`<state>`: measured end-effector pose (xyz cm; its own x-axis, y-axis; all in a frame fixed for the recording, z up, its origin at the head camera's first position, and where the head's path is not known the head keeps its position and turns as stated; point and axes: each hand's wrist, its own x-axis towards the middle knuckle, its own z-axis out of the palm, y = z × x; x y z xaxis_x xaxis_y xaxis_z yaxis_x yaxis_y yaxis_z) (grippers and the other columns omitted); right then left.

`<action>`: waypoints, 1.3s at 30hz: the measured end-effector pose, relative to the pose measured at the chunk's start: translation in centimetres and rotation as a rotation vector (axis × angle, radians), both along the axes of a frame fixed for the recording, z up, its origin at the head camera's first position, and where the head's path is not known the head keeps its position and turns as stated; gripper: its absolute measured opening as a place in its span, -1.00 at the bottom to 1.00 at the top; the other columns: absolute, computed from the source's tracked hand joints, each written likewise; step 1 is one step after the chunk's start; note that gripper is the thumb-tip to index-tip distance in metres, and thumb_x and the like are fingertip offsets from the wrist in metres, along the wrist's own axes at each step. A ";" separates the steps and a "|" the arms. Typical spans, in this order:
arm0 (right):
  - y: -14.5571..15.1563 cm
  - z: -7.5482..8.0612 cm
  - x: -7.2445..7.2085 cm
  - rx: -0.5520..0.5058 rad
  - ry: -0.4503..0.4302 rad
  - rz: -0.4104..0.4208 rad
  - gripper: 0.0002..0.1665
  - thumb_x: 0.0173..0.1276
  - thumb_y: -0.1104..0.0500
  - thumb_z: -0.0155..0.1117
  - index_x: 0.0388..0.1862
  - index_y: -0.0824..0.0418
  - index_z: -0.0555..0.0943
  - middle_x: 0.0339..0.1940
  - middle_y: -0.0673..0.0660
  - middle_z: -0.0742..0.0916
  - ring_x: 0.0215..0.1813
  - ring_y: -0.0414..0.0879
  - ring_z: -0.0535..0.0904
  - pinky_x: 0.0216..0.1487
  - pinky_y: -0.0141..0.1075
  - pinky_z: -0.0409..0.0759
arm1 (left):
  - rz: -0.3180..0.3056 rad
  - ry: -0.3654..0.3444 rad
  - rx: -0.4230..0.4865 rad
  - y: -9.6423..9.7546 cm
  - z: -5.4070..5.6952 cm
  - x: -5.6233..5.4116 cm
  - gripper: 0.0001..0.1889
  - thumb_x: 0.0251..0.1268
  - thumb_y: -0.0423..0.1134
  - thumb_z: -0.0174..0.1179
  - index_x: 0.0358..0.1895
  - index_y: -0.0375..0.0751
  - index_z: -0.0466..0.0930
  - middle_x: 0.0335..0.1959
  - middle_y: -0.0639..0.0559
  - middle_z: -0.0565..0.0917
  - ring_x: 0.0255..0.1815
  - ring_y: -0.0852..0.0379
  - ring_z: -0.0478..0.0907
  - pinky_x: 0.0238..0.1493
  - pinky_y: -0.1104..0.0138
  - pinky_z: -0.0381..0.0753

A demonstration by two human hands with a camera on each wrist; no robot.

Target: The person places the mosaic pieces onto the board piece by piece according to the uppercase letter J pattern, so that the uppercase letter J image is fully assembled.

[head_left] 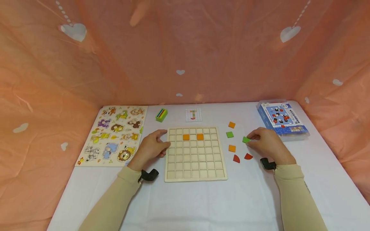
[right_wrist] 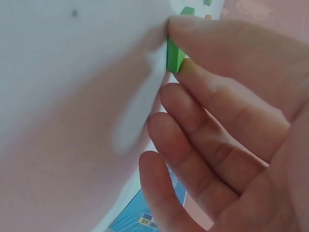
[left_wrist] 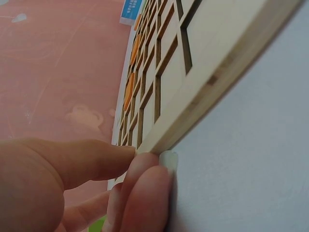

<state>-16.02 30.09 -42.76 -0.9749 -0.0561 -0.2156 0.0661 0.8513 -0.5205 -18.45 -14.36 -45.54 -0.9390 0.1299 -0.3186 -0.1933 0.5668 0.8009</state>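
A wooden grid board lies flat on the table, with two orange square tiles, a left one and a right one, in its second row. My left hand grips the board's left edge; the left wrist view shows the thumb at the rim and curled fingers against the side. To the right of the board, my right hand pinches a green square tile between thumb and index finger, low at the tabletop. Beside it lie another green tile and two red quarter-circle pieces, one nearer the board.
Two loose orange tiles, one far and one near, lie right of the board. Behind it are a pattern card and a green box of coloured strips. An animal puzzle lies left; a blue-and-white boxed set stands back right.
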 end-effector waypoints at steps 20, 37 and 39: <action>-10.5 0.2 -4.1 -0.109 0.110 0.164 -0.71 0.45 0.06 0.51 0.05 0.15 0.81 0.00 0.11 0.77 0.00 0.04 0.66 0.07 -0.07 0.73 | 0.001 0.008 0.002 -0.3 -0.5 0.0 -0.33 0.48 -0.22 0.35 0.61 -0.05 0.39 -0.48 -0.04 0.70 -0.58 0.19 0.66 -0.44 0.38 0.76; -17.2 -0.8 -5.2 -0.067 0.152 0.361 -0.73 0.43 0.14 0.52 0.06 0.18 0.81 -0.04 0.07 0.77 -0.05 -0.03 0.64 0.13 -0.12 0.70 | 0.014 -0.012 0.030 0.0 -0.2 0.1 -0.32 0.48 -0.22 0.37 0.61 -0.03 0.39 -0.45 -0.03 0.70 -0.56 0.20 0.65 -0.46 0.39 0.74; -17.3 -0.9 -5.1 -0.064 0.154 0.367 -0.73 0.43 0.14 0.51 0.06 0.18 0.81 -0.03 0.07 0.77 -0.04 -0.02 0.63 0.14 -0.11 0.69 | 0.012 -0.007 0.023 0.0 -0.2 0.0 -0.32 0.48 -0.22 0.37 0.61 -0.04 0.39 -0.44 -0.03 0.70 -0.56 0.19 0.65 -0.46 0.39 0.74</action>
